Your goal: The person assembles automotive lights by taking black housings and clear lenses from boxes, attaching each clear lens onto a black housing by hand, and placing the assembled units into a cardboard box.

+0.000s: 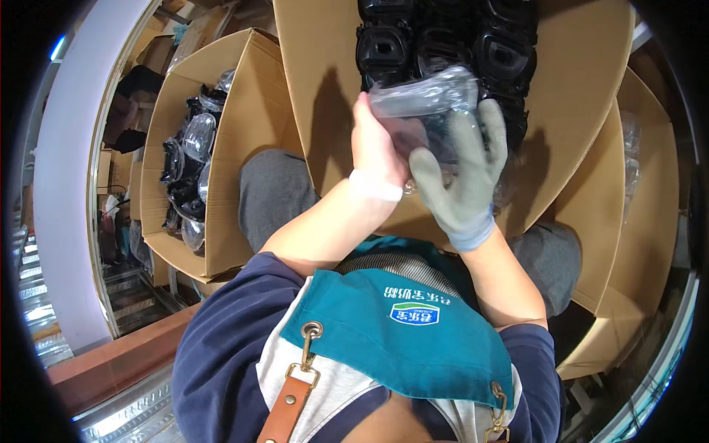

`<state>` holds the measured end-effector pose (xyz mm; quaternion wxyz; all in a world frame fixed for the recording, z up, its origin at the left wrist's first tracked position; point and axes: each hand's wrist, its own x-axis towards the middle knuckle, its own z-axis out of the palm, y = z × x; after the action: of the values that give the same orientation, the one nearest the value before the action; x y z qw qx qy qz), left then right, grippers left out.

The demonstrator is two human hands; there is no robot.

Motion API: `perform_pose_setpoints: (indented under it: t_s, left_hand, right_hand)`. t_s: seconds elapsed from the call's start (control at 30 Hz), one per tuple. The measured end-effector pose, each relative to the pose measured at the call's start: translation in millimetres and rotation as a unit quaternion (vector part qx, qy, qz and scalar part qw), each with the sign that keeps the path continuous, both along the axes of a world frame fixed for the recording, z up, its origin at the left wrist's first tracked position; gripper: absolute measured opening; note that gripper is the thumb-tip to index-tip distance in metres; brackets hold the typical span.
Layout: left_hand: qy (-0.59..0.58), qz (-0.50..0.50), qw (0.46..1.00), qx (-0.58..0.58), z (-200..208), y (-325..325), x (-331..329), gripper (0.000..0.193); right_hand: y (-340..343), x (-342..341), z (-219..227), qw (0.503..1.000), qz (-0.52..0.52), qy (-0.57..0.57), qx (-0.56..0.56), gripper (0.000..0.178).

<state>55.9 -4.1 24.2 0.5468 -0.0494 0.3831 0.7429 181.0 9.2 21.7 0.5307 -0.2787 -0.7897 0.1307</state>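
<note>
A clear, shiny plastic cover (pixel 425 103) is held up between my hands, above the near part of the large middle cardboard box (pixel 583 81). My bare left hand (pixel 378 144) grips its left side, with the fingers partly hidden behind the see-through plastic. On the right side, my right hand (pixel 461 166) in a pale grey work glove clasps the cover, thumb low and fingers pointing up. Beyond the cover, black moulded plastic parts (pixel 506 55) stand in rows inside the box, each with a rounded frame.
To the left stands another cardboard box (pixel 247 96) with clear domed covers (pixel 199 136) and black parts heaped in it. A third cardboard box (pixel 591 266) at the right holds some clear plastic pieces (pixel 630 151). My knees flank the middle box. A pale post (pixel 70 184) rises at far left.
</note>
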Motion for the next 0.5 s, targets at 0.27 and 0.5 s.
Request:
perform_pose_setpoints:
  t_s: [0.27, 0.5]
  left_hand:
    - [-0.011, 0.039, 0.996, 0.082, -6, 5, -2, 0.046]
    - [-0.015, 0.05, 0.996, 0.072, 2, 0, -8, 0.041]
  right_hand:
    - [-4, 8, 1, 0.885, 0.132, 0.21, -0.394, 0.019]
    - [2, 19, -4, 0.925, 0.216, 0.017, -0.311, 0.012]
